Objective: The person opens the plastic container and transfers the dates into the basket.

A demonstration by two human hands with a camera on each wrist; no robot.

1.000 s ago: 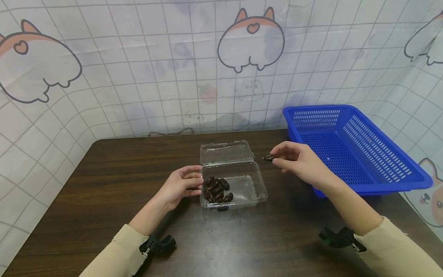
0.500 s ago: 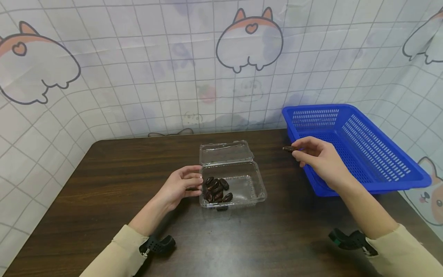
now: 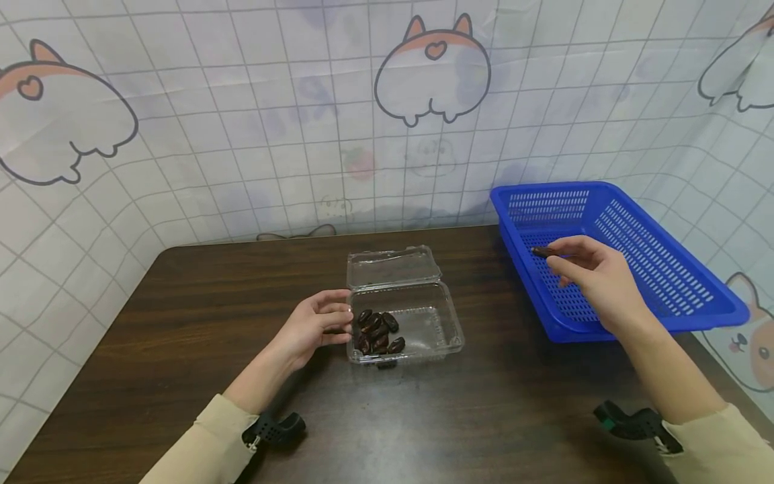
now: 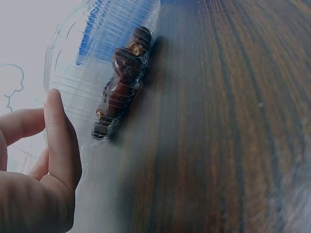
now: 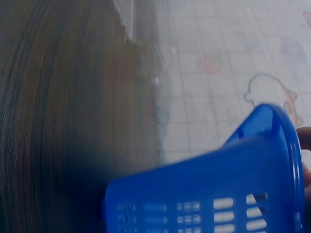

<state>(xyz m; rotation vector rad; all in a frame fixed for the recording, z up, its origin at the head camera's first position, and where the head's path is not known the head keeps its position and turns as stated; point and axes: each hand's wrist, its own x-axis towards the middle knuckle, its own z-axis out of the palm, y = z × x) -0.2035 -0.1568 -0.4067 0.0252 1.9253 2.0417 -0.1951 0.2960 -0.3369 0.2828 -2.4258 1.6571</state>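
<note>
A clear plastic clamshell box (image 3: 423, 333) stands on the table with its lid raised at the back. Several dark brown dates (image 3: 377, 329) lie in its left part; the left wrist view shows them through the wall. My left hand (image 3: 311, 329) rests its nearly straight fingers against the left side of the box. Between thumb and fingers my right hand (image 3: 595, 272) pinches one date (image 3: 541, 251), above the left part of the blue basket (image 3: 526, 286). In the right wrist view only fingertips (image 5: 305, 138) show, partly hidden by the basket rim.
The basket has raised, slotted walls and stands at the table's right rear. Behind the dark wooden table (image 3: 224, 289) hangs a white gridded backdrop (image 3: 266, 134) with cartoon animals. A black wrist strap (image 3: 275, 430) sits near each sleeve.
My right hand has carried the date rightward from beside the box, over the basket's left rim, to above its inside. My left hand stays at the box.
</note>
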